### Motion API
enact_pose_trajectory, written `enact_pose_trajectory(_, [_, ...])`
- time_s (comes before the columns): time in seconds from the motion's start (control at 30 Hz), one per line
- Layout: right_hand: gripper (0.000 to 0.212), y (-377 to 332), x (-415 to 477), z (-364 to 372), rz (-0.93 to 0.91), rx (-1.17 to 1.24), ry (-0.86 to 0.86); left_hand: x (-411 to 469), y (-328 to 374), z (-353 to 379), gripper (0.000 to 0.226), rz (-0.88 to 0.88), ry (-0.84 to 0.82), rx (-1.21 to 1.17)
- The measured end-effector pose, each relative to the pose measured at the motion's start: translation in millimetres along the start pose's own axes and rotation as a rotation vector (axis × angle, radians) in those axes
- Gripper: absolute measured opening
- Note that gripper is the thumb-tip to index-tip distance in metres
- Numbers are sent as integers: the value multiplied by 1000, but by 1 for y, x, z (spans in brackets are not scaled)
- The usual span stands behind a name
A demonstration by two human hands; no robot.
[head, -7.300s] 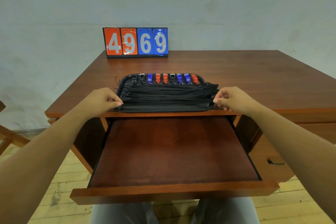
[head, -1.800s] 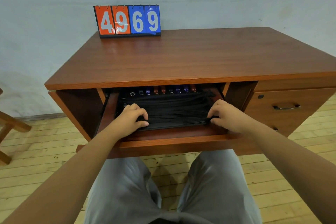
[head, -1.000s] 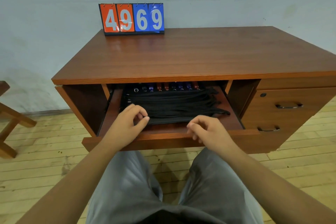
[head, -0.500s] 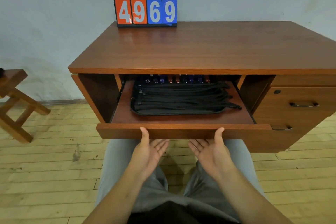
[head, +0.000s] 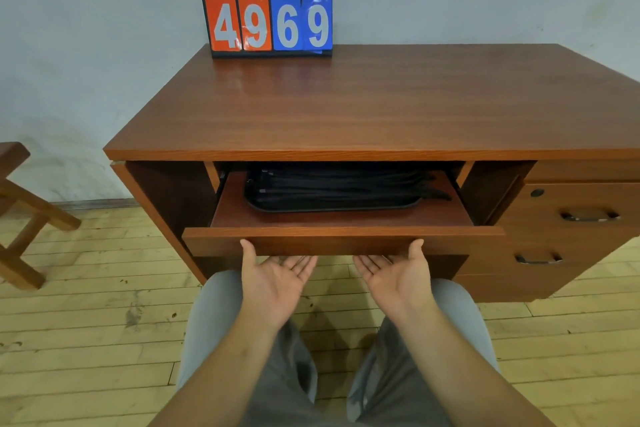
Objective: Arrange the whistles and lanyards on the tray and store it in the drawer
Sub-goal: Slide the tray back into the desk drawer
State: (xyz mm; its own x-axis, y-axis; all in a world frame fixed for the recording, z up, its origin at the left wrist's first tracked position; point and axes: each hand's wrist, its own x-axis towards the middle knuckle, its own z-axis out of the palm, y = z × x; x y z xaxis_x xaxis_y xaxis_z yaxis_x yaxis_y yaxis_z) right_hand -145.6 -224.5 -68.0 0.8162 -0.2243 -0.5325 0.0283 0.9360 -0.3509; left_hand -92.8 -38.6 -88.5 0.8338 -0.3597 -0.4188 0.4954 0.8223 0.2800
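Reaching under the drawer (head: 343, 245) front with left hand (head: 273, 279) and right hand (head: 398, 279) both palm-up, fingers spread, holding nothing (thumbs against its face), tray (head: 332, 207) of lanyards (head: 346, 184) lying crosswise straight ahead inside, equally near either hand, so probably just needs an even push inward.

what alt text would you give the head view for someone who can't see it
The left hand and right hand, open and palms up, reach under the front of a partly open drawer holding a black tray of black lanyards. A scoreboard reading 4969 stands at the back of the desk.
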Motion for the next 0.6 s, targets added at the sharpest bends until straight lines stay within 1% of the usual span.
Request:
enact_pose_trajectory(0.1, [88, -7, 22, 8, 1, -8, 14, 19, 8, 8, 82, 11, 40, 5])
enact_pose_trajectory(0.2, [89, -15, 43, 17, 1, -28, 25, 39, 21, 15, 83, 31, 88, 57])
enact_pose_trajectory(0.3, [86, -24, 60, 29, 3, -68, 34, 58, 36, 20, 79, 38, 108, 119])
enact_pose_trajectory(0.43, [82, -33, 83, 41, 28, -95, 29, 78, 51, 30, 75, 14, 130, 189])
enact_pose_trajectory(0.6, [82, -43, 105, 52, 62, -103, -11, 102, 68, 45, 75, -23, 151, 201])
